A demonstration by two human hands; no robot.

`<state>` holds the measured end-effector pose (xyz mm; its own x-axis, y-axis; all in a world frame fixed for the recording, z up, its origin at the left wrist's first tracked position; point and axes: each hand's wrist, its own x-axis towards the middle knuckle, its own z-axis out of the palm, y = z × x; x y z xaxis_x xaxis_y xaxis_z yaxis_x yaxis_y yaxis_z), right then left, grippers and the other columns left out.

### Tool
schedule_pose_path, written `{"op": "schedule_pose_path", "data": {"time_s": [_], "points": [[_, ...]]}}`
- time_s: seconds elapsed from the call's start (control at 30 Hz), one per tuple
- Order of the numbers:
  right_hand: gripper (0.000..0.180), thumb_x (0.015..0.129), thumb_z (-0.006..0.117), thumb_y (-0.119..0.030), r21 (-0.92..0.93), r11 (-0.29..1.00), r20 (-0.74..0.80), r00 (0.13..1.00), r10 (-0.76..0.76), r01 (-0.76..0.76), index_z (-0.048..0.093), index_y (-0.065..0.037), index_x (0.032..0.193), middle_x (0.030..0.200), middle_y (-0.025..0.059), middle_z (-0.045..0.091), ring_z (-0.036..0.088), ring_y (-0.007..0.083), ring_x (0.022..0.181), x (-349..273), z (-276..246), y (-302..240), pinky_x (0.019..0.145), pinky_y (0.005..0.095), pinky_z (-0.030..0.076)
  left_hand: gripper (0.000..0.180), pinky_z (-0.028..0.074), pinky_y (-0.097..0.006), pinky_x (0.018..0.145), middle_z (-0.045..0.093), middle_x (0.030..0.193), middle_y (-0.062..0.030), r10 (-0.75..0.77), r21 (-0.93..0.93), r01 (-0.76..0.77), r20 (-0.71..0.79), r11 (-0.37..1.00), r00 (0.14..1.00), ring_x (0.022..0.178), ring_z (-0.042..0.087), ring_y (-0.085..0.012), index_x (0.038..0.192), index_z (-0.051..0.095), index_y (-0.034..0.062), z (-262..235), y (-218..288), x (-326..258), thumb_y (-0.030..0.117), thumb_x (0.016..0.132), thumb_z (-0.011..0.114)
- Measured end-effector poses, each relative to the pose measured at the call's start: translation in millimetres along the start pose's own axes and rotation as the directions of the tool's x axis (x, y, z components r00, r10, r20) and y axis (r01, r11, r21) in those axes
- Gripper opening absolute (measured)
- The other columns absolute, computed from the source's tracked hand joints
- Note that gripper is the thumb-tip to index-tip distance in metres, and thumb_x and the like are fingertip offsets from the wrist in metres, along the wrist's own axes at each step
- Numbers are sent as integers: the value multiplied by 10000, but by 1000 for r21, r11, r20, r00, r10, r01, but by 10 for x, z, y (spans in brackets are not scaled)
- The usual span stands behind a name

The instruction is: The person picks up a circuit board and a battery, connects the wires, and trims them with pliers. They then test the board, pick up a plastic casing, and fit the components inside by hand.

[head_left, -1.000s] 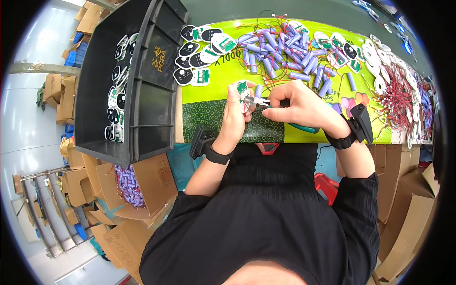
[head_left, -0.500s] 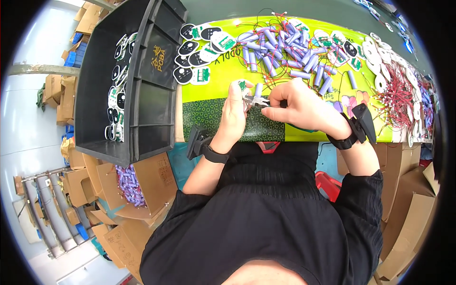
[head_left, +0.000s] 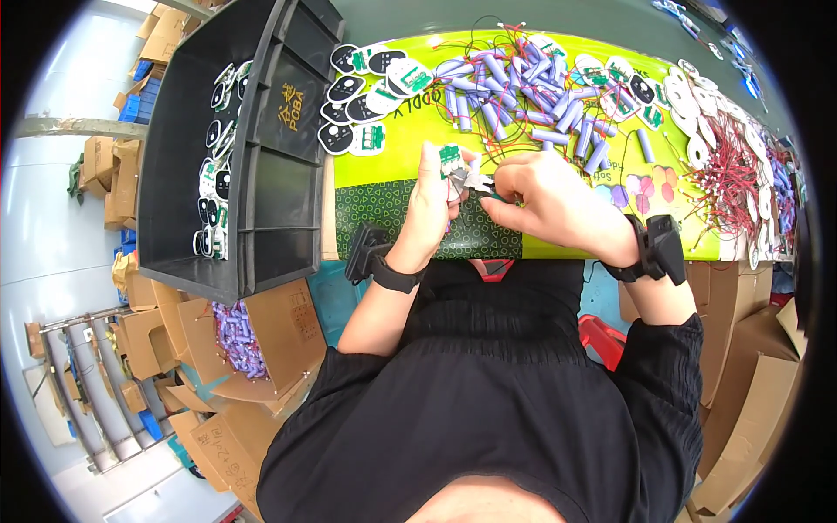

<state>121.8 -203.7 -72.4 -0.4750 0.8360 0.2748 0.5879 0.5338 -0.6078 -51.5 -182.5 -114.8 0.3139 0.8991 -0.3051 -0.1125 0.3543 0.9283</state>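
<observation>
- Cardboard boxes are crowding the floor left & right of the worktop, which is wearing a yellow-green mat w/ a dark green patterned strip at its near edge.
- Left hand is holding up a small green circuit board; grip is pinching it btwn thumb & fingers, just above the mat's near edge, centre of view.
- Right hand is closing round small pliers w/ green handles; grip is pressed together on the handles, tool tip is touching the board's right side.
- Both wrists are wearing black bands w/ a black box on each.
- Purple cylindrical cells w/ red & black wires are lying in a heap on the mat just beyond the hands.
- Black-and-white oval covers are lying in a group at the mat's far left corner.
- Black plastic bin is sitting left of the mat, more oval parts are stacked along its left compartment.
- Red-wired white discs are piling up at far right.
- Open carton of purple cells is sitting on the floor below the bin.
</observation>
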Motion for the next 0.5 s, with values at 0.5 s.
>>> {"op": "schedule_pose_path", "data": {"time_s": [0.5], "points": [[269,745,667,-183,536,744,241,917,318,-399,556,5,588,517,-2,482,413,59,520,158,-96,189,472,268,317,624,252,-181,379,511,685,-3,-69,-119,84,125,989,990,505,426,-59,1060,511,87,-67,58,150,617,923,212]]}}
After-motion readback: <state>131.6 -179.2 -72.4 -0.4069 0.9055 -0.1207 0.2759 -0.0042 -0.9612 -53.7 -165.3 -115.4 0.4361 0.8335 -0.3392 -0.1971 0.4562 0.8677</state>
